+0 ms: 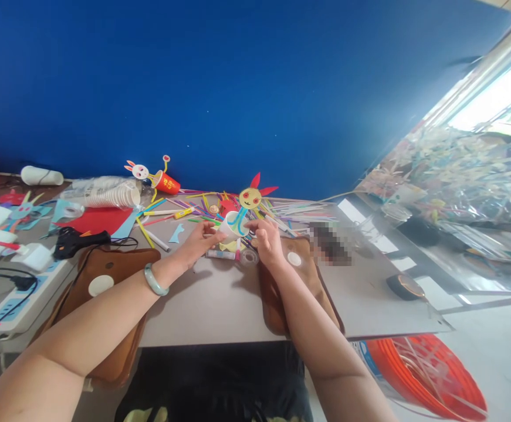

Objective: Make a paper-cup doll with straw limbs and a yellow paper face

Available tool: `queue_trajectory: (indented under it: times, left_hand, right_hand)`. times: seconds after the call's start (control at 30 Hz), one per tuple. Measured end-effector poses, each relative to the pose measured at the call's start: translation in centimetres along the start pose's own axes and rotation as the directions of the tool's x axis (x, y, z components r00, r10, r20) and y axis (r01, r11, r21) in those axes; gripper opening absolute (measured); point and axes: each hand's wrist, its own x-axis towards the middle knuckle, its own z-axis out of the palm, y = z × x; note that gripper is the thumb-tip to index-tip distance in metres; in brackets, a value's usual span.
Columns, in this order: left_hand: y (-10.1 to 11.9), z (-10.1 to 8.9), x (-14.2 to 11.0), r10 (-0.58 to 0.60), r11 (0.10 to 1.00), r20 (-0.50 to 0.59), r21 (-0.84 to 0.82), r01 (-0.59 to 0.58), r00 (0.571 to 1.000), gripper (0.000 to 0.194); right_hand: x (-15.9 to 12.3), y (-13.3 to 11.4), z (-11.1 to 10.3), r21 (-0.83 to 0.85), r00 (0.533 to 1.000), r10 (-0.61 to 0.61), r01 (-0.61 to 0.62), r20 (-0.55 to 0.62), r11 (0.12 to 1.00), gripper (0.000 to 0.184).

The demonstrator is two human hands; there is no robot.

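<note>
My left hand grips a white paper cup from its left side, above the table. Blue strips rise out of the cup and carry a round yellow paper face with red pointed ears. At the cup's right, my right hand has its fingers bent close to the rim; whether they pinch a strip is hidden. Just below the cup lie a glue stick and a roll of clear tape.
Coloured sticks spread along the back. A finished rabbit cup, red paper, a black glue gun and a power strip are leftward. Brown pads lie under both forearms. An orange bucket stands right.
</note>
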Motion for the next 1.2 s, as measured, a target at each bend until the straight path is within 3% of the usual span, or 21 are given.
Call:
queue_trajectory:
  times: [0.2,0.37,0.47,0.57,0.7,0.77,0.83,0.93,1.0,1.1,1.2]
  left_hand:
    - [0.4,0.1,-0.5,-0.065,0.995,0.148,-0.066,0.076,0.987,0.058]
    - [0.6,-0.2,-0.3,-0.068,0.996,0.236,-0.044,0.081,0.969,0.050]
    - [1.1,-0.3,0.1,-0.077,0.991,0.195,-0.095,0.097,0.978,0.050]
    - [1.6,-0.9,0.7,-0.092,0.987,0.079,-0.122,0.102,0.993,0.057]
    - [2.0,-2.1,1.4,-0.065,0.990,-0.047,-0.131,0.058,0.997,0.060]
    - [2.0,-2.5,1.6,-0.047,0.991,-0.062,-0.130,0.039,0.997,0.055]
    - [2.0,-2.7,1.6,-0.055,0.988,-0.079,-0.147,0.043,0.995,0.053]
    - [2.1,-2.8,1.6,-0.073,0.982,-0.102,-0.178,0.054,0.992,0.054]
    - [2.2,-2.9,1.6,-0.069,0.982,-0.103,-0.184,0.049,0.992,0.053]
    - [2.5,-2.9,1.6,-0.058,0.984,-0.106,-0.175,0.039,0.993,0.051]
    - [2.9,-2.9,1.6,-0.099,0.981,-0.123,-0.179,0.076,0.987,0.052]
  right_hand:
    - [-0.3,-0.6,0.6,-0.022,0.989,-0.114,0.117,0.099,0.993,0.086]
    - [-0.4,-0.4,1.0,-0.016,0.984,-0.106,0.109,0.146,0.994,0.087]
    - [-0.5,-0.1,1.5,0.019,0.990,-0.090,0.088,0.108,0.996,0.087]
    - [-0.3,-0.4,1.9,0.010,0.997,-0.072,0.072,-0.026,0.997,0.083]
    - [-0.3,-2.6,0.6,-0.110,0.975,-0.124,0.105,-0.185,0.988,0.053]
    - [-0.9,-4.1,-0.8,-0.181,0.959,-0.242,0.215,-0.150,0.960,0.037]
    - [-1.9,-5.0,-2.3,-0.244,0.911,-0.406,0.378,-0.077,0.893,0.034]
    - [-3.8,-3.6,-4.4,-0.375,0.854,-0.519,0.477,-0.016,0.795,0.036]
    - [-4.8,-0.5,-6.2,-0.497,0.855,-0.500,0.377,-0.138,0.782,0.037]
    - [-5.4,6.3,-10.2,-0.547,0.809,-0.354,0.049,-0.469,0.836,0.051]
    - [-4.9,13.2,-15.9,-0.355,0.678,-0.028,-0.349,-0.735,0.867,0.067]
